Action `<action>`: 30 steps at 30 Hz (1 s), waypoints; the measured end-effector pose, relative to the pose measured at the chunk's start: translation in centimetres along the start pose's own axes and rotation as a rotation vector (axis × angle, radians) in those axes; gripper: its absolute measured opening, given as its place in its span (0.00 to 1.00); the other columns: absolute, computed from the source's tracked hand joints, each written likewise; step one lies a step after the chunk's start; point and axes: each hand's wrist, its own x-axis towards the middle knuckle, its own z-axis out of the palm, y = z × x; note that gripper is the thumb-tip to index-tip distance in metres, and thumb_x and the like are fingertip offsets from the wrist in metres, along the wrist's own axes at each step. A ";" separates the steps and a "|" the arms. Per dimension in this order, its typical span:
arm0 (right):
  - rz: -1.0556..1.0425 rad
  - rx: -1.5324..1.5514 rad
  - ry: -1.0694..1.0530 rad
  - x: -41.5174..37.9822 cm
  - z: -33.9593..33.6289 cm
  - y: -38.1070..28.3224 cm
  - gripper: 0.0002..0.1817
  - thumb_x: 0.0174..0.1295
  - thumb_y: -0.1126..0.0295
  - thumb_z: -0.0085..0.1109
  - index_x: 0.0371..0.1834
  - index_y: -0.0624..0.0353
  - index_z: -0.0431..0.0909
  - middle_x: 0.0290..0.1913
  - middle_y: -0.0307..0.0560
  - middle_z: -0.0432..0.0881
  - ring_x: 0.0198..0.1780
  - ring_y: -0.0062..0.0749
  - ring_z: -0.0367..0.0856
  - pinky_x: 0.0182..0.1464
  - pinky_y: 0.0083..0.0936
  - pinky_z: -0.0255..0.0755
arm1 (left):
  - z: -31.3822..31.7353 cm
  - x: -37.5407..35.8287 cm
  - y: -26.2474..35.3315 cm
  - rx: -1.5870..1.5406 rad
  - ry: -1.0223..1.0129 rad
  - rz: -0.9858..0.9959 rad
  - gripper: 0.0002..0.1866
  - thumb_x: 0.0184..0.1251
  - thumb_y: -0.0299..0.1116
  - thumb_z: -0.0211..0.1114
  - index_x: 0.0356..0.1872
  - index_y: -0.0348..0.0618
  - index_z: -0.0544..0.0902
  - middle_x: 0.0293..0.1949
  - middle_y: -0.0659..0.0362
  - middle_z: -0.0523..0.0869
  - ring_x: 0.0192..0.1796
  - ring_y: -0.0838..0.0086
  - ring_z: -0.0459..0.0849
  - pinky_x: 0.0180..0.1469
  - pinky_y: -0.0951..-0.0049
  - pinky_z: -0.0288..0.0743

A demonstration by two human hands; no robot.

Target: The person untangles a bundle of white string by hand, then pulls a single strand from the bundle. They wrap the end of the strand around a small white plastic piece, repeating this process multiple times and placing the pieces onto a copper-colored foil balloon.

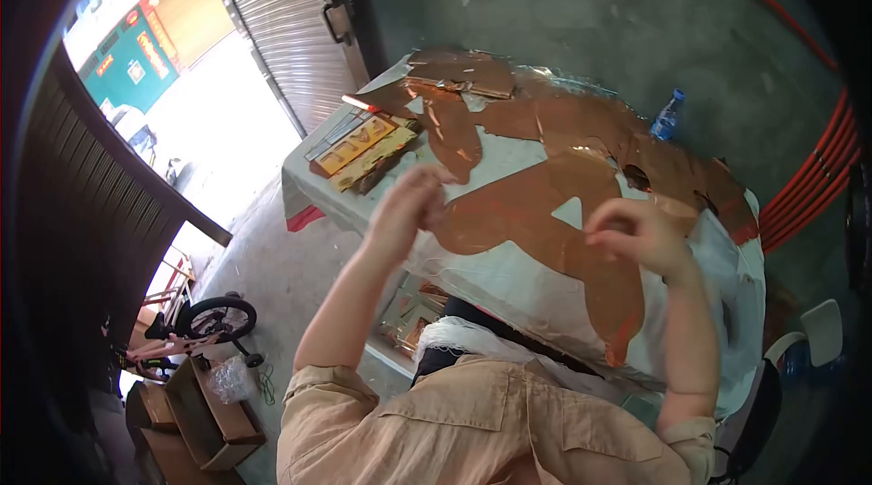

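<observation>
My left hand (411, 205) is raised over the left end of a large brown cut-out sheet (518, 203). Its fingers are curled together, and anything they pinch is too small to make out. On the other side, my right hand (640, 235) hovers above the sheet's right part, beside a triangular gap where white shows through. Those fingers are bent inward with the tips close together, and their contents cannot be seen. The sheet lies on a table covered with white cloth (518, 272). A narrow brown lobe (454, 135) lies near my left hand.
More brown sheets (581, 117) and shiny clear plastic cover the table's far side. At the left lie yellow lettered pieces (359, 147); a blue-capped bottle (668, 115) stands at the back right. On the floor are cardboard boxes (204, 417) and a small bicycle (216, 317). Red pipes (808, 167) run along the wall.
</observation>
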 end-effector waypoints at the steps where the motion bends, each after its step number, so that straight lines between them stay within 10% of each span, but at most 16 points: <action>1: -0.050 0.004 0.017 0.9 1.6 0.5 0.05 0.55 0.72 0.56 0.32 0.61 0.75 0.26 0.35 0.77 0.23 0.12 0.71 0.23 0.11 0.64 | 1.5 0.0 -0.8 0.122 -0.032 -0.028 0.06 0.63 0.33 0.53 0.38 0.43 0.71 0.21 0.69 0.64 0.23 0.86 0.63 0.24 0.85 0.57; 6: -0.003 0.138 -0.063 3.7 4.8 2.4 0.09 0.59 0.66 0.53 0.32 0.61 0.74 0.25 0.35 0.75 0.22 0.12 0.67 0.23 0.13 0.62 | 6.3 0.0 -3.5 0.536 -0.177 0.106 0.07 0.64 0.28 0.49 0.41 0.40 0.67 0.29 0.63 0.72 0.31 0.83 0.70 0.32 0.83 0.64; 9: 0.011 0.274 -0.098 4.2 5.0 4.0 0.09 0.61 0.66 0.51 0.30 0.61 0.73 0.23 0.35 0.74 0.20 0.13 0.67 0.22 0.12 0.62 | 7.0 0.3 -4.1 0.683 -0.346 0.253 0.10 0.66 0.28 0.46 0.44 0.36 0.63 0.29 0.52 0.74 0.35 0.65 0.77 0.39 0.70 0.69; 12: 0.025 0.324 -0.108 4.1 4.6 5.0 0.10 0.61 0.66 0.50 0.27 0.60 0.72 0.20 0.36 0.74 0.18 0.14 0.68 0.20 0.13 0.62 | 7.3 0.2 -4.3 0.690 -0.280 0.122 0.08 0.66 0.28 0.48 0.44 0.38 0.64 0.33 0.61 0.72 0.36 0.80 0.71 0.41 0.79 0.67; 20: 0.074 0.830 -0.260 3.4 3.3 6.3 0.09 0.63 0.68 0.49 0.28 0.60 0.73 0.23 0.42 0.78 0.18 0.17 0.73 0.19 0.13 0.66 | 7.1 2.0 -6.9 0.613 -0.216 0.216 0.06 0.65 0.28 0.51 0.39 0.35 0.69 0.28 0.61 0.73 0.32 0.80 0.70 0.37 0.78 0.67; 22: -0.094 0.899 -0.008 3.5 3.3 5.9 0.09 0.63 0.69 0.49 0.31 0.62 0.75 0.26 0.43 0.80 0.19 0.17 0.73 0.19 0.12 0.66 | 7.5 1.9 -7.2 0.694 -0.200 0.231 0.06 0.64 0.28 0.53 0.35 0.35 0.72 0.26 0.61 0.74 0.30 0.80 0.71 0.35 0.78 0.67; 28: -0.101 0.138 0.128 3.4 3.3 7.1 0.09 0.63 0.71 0.47 0.35 0.63 0.78 0.28 0.43 0.81 0.17 0.13 0.70 0.19 0.11 0.63 | 9.3 1.1 -6.6 0.724 -0.201 0.339 0.09 0.64 0.30 0.53 0.29 0.35 0.74 0.21 0.59 0.75 0.25 0.80 0.70 0.29 0.77 0.66; 30: -0.087 0.418 -0.035 2.7 3.0 6.5 0.09 0.63 0.72 0.47 0.35 0.63 0.78 0.27 0.42 0.80 0.18 0.13 0.70 0.19 0.11 0.63 | 8.5 1.9 -6.8 0.599 -0.180 0.300 0.09 0.65 0.30 0.52 0.28 0.35 0.74 0.20 0.59 0.75 0.25 0.81 0.70 0.28 0.78 0.66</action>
